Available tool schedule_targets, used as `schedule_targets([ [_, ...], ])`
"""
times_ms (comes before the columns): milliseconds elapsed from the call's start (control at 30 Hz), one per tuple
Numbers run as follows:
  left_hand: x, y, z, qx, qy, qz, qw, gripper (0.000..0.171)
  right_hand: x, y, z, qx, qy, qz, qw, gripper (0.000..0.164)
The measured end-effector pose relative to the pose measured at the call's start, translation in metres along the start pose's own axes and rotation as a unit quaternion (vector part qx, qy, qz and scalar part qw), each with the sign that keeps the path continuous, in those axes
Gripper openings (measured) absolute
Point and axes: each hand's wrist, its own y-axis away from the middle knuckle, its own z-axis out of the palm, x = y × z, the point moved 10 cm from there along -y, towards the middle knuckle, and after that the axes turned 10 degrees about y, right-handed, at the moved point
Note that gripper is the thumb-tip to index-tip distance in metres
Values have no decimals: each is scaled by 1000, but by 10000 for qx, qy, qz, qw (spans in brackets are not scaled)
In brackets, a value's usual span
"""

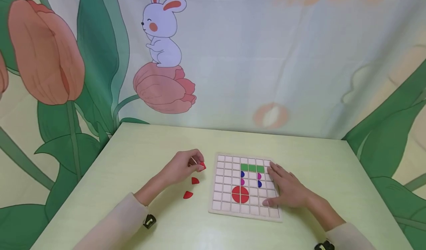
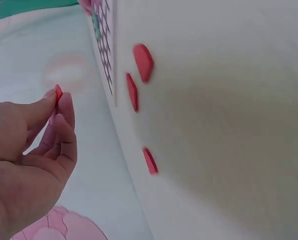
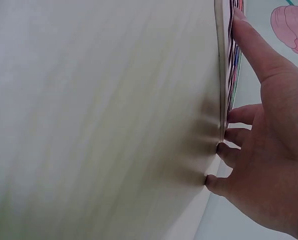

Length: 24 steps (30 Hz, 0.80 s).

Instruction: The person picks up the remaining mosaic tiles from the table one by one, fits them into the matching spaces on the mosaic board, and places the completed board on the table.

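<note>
My left hand (image 1: 182, 165) pinches a red quarter-circle piece (image 2: 58, 93) between thumb and fingertip, held up left of a white gridded board (image 1: 219, 187). Two loose red pieces, one nearer the hand (image 1: 195, 181) and one lower (image 1: 188, 195), lie beneath it; the left wrist view shows a third piece (image 2: 149, 161) on the table. On the grid, red quarters (image 1: 244, 199) form a circle, below blue and magenta half-circles (image 1: 259, 176) and a row of green squares (image 1: 252, 168). My right hand (image 1: 289, 187) rests spread along the board's right edge, thumb on its lower squares.
The pale table (image 1: 159, 139) ends at the back against a printed curtain (image 1: 233, 76) with a rabbit and tulips. Dark wrist-worn devices show under the left cuff (image 1: 149, 221) and the right cuff (image 1: 324, 245).
</note>
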Motion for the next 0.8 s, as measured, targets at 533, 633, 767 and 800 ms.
schedule_targets([
  [533, 38, -50, 75, -511, -416, 74, 9978, 6, -1, 1, 1, 12, 11, -15, 10000, 125],
  [633, 42, -57, 91, -658, -507, 157, 9964, 6, 0, 1, 2, -9, 14, 14, 10000, 125],
  [767, 46, -66, 112, -856, -667, 216, 9939, 3, 0, 0, 1, 10, 50, 7, 10000, 125],
  [800, 47, -68, 117, -909, -692, 208, 9932, 2, 0, 0, 1, 23, 50, 9, 10000, 125],
])
